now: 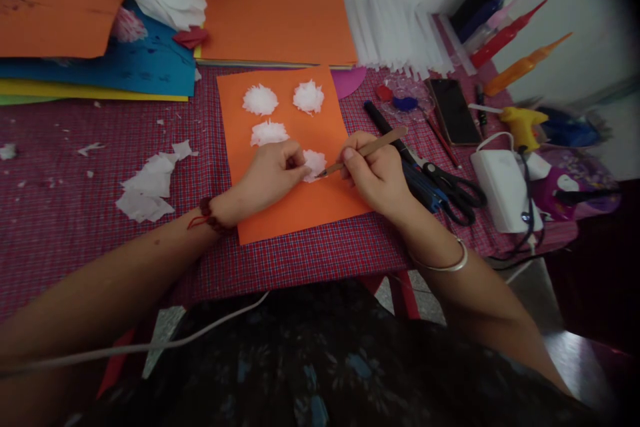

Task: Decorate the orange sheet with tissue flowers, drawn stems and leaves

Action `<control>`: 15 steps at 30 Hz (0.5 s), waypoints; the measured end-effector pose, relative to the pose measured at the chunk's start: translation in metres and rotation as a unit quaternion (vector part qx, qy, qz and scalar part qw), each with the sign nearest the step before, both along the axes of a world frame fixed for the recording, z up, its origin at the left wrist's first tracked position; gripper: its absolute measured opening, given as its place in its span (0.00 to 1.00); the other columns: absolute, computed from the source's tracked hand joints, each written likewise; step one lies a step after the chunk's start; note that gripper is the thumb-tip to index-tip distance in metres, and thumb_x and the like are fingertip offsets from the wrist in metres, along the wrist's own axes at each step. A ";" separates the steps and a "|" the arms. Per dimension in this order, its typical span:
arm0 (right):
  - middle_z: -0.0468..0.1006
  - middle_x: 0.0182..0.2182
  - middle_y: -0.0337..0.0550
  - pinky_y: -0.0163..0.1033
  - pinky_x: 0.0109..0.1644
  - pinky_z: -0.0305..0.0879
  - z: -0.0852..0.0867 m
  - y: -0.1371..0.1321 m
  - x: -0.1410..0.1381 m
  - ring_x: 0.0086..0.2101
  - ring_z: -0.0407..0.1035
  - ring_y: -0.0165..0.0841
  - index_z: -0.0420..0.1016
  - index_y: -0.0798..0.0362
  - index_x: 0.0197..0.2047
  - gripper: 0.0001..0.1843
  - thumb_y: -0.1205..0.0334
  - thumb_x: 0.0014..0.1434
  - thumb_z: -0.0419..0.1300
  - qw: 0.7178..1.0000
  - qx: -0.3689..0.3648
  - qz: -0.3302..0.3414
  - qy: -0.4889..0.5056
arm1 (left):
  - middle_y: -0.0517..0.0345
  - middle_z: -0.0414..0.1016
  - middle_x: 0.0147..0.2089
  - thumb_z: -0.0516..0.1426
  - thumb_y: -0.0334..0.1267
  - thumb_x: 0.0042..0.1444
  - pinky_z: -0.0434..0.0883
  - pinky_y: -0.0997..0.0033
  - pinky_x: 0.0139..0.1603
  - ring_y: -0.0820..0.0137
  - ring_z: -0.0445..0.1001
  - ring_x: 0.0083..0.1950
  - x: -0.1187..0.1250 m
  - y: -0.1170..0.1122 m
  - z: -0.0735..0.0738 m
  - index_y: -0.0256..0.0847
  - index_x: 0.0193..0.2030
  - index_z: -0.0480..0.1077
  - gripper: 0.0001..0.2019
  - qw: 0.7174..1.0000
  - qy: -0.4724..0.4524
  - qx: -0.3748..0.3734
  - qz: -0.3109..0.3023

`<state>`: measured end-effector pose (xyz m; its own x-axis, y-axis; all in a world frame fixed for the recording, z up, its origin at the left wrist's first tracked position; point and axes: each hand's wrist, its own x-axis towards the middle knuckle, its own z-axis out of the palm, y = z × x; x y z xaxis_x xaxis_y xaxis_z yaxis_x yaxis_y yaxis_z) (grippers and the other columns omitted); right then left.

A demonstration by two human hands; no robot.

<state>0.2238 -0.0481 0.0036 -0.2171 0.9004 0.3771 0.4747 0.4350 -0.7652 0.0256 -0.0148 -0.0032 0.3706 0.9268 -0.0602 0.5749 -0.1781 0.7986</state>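
Note:
An orange sheet lies on the table with several fluffy white paper puffs on it. Two puffs, one at upper left and one at upper right, sit in full view. A third puff is partly covered by my left hand. That hand is closed in a pinch at the left edge of the lower right puff. Gripped in my right hand is a brown stick-like tool, slanting down; its dark pointed tip meets the same puff's lower edge.
White paper pieces lie left on the checked tablecloth. Scissors, a phone, a white box with a cable and a yellow glue gun crowd the right. Behind are white paper strips and orange paper.

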 end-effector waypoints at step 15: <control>0.71 0.24 0.39 0.38 0.31 0.60 -0.006 -0.001 -0.003 0.25 0.65 0.29 0.70 0.51 0.31 0.21 0.49 0.71 0.48 0.999 0.040 -0.014 -0.029 | 0.62 0.67 0.24 0.61 0.34 0.51 0.59 0.70 0.29 0.73 0.63 0.28 -0.001 0.000 0.002 0.40 0.23 0.65 0.10 1.000 -0.006 -0.008 -0.012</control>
<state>0.2209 -0.0494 -0.0025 -0.2153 0.8742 0.4353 0.5308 0.4789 -0.6992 0.0250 -0.0152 -0.0008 0.3943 0.9163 -0.0696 0.5604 -0.1797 0.8085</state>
